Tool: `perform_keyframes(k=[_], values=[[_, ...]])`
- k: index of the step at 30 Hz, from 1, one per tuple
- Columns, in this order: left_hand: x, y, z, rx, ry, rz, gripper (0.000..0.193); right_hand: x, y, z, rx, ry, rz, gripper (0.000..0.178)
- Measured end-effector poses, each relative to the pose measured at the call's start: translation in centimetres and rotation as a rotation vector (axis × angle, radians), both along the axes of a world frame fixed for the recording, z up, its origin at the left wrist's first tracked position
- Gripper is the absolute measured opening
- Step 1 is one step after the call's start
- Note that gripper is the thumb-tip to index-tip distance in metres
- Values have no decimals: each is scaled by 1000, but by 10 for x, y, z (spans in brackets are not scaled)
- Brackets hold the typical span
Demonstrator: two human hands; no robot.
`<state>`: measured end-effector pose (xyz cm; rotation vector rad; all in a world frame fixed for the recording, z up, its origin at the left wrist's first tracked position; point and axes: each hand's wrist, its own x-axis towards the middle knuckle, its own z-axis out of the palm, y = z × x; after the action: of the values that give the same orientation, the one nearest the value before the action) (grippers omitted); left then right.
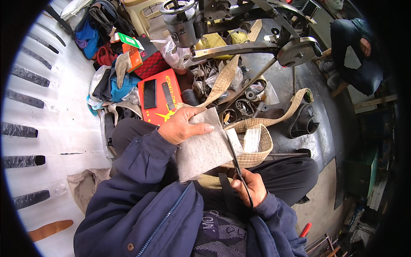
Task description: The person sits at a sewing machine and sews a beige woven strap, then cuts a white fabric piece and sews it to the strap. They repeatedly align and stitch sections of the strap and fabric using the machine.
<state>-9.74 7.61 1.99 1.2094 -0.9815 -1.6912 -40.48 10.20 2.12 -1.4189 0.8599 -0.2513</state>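
Clearly lettered box [160,91], sheet [204,143] in left hand [183,126], scissors [236,162] in right hand [254,187]

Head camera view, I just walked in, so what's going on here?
A seated person holds a pale grey sheet in the left hand and scissors in the right hand. The blades are at the sheet's right edge, with a small paler piece showing just beyond them. A dark phone lies on a red box beyond the left hand, and another person is off to the right.
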Motion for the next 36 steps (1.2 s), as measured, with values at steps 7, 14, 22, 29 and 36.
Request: perform_keyframes(k=[7,14,22,29,36], values=[[-4,0,0,12,2,-6,44,4,-4,-4,-33,-28,2,51],[-3,0,1,13,-29,-14,44,6,-3,3,-30,36,-13,52],[-7,0,-1,4,-38,-26,44,10,0,-12,-48,-56,-56,54],[-7,-2,-2,3,-22,-44,42,10,-1,-6,-74,-5,-78,53],[-8,-3,-4,-98,-14,-12,35,13,1,-11,-117,6,-86,49]])
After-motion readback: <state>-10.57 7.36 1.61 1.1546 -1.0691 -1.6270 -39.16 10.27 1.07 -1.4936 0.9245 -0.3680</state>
